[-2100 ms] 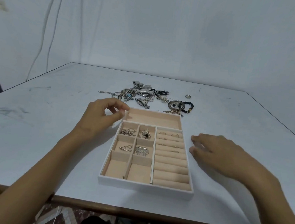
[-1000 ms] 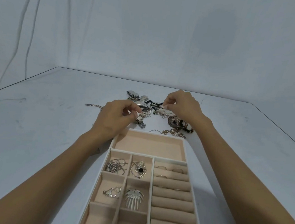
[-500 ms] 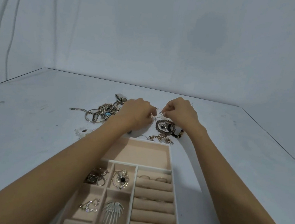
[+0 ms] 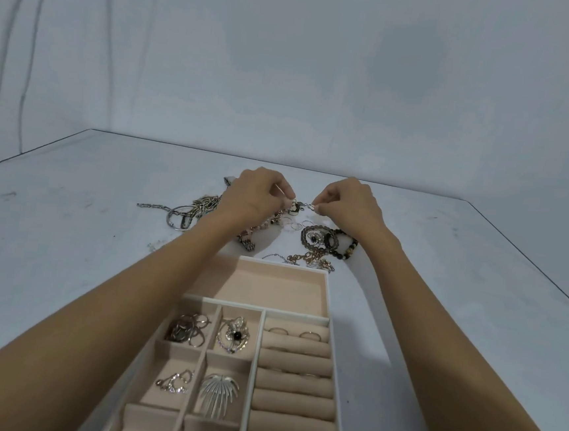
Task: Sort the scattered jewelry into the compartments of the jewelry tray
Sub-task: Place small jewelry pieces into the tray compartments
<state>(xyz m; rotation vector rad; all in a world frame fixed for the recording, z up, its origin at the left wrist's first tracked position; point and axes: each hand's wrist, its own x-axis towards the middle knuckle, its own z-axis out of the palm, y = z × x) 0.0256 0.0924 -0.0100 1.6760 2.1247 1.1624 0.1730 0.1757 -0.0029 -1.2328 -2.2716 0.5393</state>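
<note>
- A small metal piece (image 4: 299, 207), seemingly a clasp with a chain trailing from it, is held just above the jewelry pile (image 4: 311, 241) on the counter (image 4: 67, 248), beyond the tray (image 4: 329, 298).
- The fingers (image 4: 286, 196) of the left hand (image 4: 255, 195) and of the right hand (image 4: 346, 200) are pinched narrowly on its two ends.
- Risk, as judged: the trailing chain may snag neighbouring rings and a beaded bracelet (image 4: 344, 246), dragging them along or knotting tighter.
- Pulling hard could slip the smooth clasp from the grip.
- The tray is velvety beige, with square pockets and padded ring rolls (image 4: 294, 360); its long far compartment (image 4: 269, 289) is bare.
</note>
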